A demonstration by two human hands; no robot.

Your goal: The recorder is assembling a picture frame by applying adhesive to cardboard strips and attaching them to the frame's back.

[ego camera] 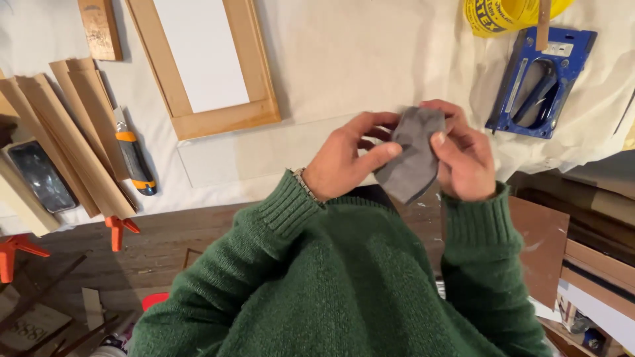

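White sheet-covered table (344, 59); wooden frame (211, 116) with white panel, upper left; blue staple gun (544, 82), upper right; left hand (340, 162) and right hand (463, 162), fingers pinched shut on grey sandpaper piece (413, 155), held between them above table edge.

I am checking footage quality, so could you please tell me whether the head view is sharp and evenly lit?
Head view: soft, even light, faint shadows; the grey sandpaper sheet and both hands, left hand and right hand, are reasonably sharp; mild wide-angle bending at the edges; glare on the dark tray.
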